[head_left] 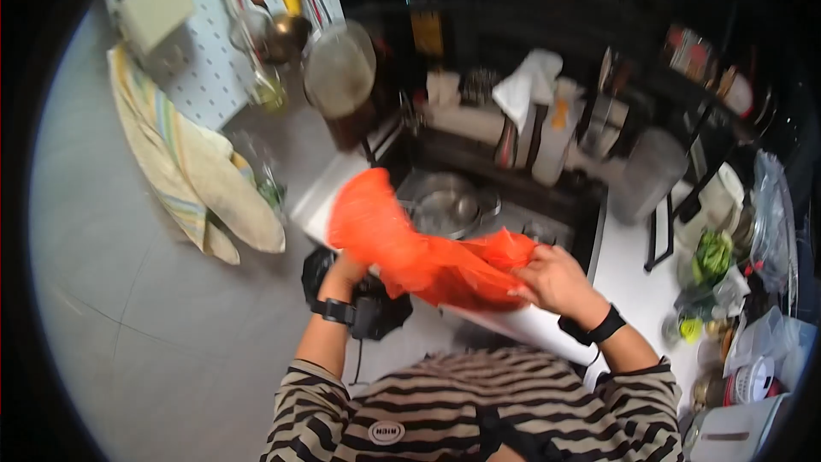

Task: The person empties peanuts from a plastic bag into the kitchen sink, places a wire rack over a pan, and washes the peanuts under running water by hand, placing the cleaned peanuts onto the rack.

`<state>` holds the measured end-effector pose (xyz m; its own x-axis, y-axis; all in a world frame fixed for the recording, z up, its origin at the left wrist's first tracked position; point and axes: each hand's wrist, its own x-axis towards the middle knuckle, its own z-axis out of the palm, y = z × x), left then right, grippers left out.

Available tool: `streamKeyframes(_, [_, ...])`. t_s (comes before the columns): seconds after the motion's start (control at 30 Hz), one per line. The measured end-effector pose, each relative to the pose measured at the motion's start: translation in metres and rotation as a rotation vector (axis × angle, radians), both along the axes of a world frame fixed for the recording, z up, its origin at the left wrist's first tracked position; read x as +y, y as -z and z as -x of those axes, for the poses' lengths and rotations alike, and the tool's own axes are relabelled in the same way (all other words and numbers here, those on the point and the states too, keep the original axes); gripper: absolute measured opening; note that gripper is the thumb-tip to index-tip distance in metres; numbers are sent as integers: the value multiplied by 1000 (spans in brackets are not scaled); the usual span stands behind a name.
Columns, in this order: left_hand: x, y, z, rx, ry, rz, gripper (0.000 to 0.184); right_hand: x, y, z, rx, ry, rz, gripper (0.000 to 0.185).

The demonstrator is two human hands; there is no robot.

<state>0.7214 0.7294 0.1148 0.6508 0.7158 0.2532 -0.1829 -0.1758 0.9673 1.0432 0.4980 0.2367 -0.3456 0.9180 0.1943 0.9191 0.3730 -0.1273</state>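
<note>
Pale counter [620,291] borders a dark-edged sink [547,205], with a grey wall [81,291] to the left. Above the near side of both, the orange-red plastic bag [436,269] is held up, crumpled and spread between two hands. It looks light, limp and thin, likely slippery and easy to tear, so a gathered fold or its edge should give a surer grip than one loose layer. The right hand [552,278] has its fingers closed on the bag's right end; the left hand [346,269] is against its left part, fingers hidden, so how far they close cannot be told. Black plastic [385,308] lies beside the left wrist, where loose folds could snag. Beyond sits a metal pan [446,205] in the sink, with bottles [552,150] behind; a striped towel [184,158] hangs well apart, left.
</note>
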Motion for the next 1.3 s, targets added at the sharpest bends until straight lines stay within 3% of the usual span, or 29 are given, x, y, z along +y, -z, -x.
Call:
streamKeyframes(0.03, [-28,-48,4,-168,252,119,25,-6,18,2,66,85,14,27])
streamKeyframes(0.07, [-34,-44,19,-117,242,96,23,-10,32,0,119,171,23,31])
streamKeyframes(0.13, [-48,-39,43,49,184,313,29,-17,44,-6,79,335,419,44])
streamKeyframes(0.17, [-59,-39,47,169,166,329,34,-21,61,-9,143,341,434,46])
streamKeyframes(0.23, [-71,-41,47,395,261,215,47,-22,80,-7,209,372,446,49])
streamKeyframes(0.27, [-72,-36,47,511,353,30,51,-22,85,-5,212,397,450,50])
streamKeyframes(0.3, [-74,-43,42,508,420,138,58,-21,89,-1,215,422,450,51])
streamKeyframes(0.4, [-72,-38,33,232,514,189,50,-7,78,17,435,408,106,54])
streamKeyframes(0.5, [-72,-63,21,56,356,472,46,17,48,33,290,288,-29,57])
streamKeyframes(0.57, [-62,-72,12,-114,442,484,52,29,42,43,351,131,-3,60])
streamKeyframes(0.67, [-50,-59,-1,237,386,216,53,42,54,56,516,-90,120,59])
streamKeyframes(0.73, [-43,-63,-21,893,398,-257,46,46,74,58,488,-121,193,51])
streamKeyframes(0.83, [-61,-35,-39,935,254,-498,52,47,103,55,249,151,640,44])
streamKeyframes(0.93, [-48,46,-45,1118,-46,-1006,77,35,113,52,164,305,480,50])
streamKeyframes(1.0, [-31,65,-52,1250,-268,-1405,78,26,123,46,209,386,309,60])
streamKeyframes(1.1, [-28,39,-53,902,-154,-699,80,29,120,37,213,556,128,57])
streamKeyframes(1.2, [-32,15,-57,663,-311,-650,79,39,109,23,-47,804,408,51])
streamKeyframes(1.3, [-37,29,-56,690,-205,-760,75,42,109,26,-84,685,410,49])
